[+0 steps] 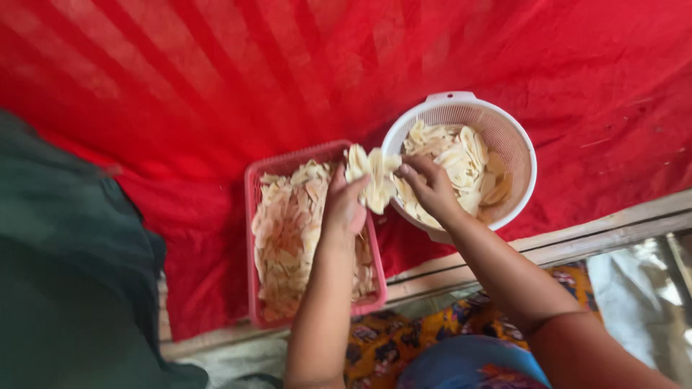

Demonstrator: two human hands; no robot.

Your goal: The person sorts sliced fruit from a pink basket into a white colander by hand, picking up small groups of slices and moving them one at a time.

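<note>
My left hand (344,205) and my right hand (430,189) together hold a bunch of pale thin slices (371,176) between a round white colander (515,144) and a red rectangular basket (251,209). The bunch hangs over the gap between the two containers. More pale yellow slices (458,155) lie in the colander. The red basket is filled with a layer of slightly darker, pinkish slices (285,230). My left forearm crosses over the basket's right side and hides part of it.
A red cloth (216,79) covers the surface under both containers. A dark green fabric (65,274) fills the left edge. A wooden edge (577,241) runs along the front right, with patterned orange and blue clothing (432,338) below it.
</note>
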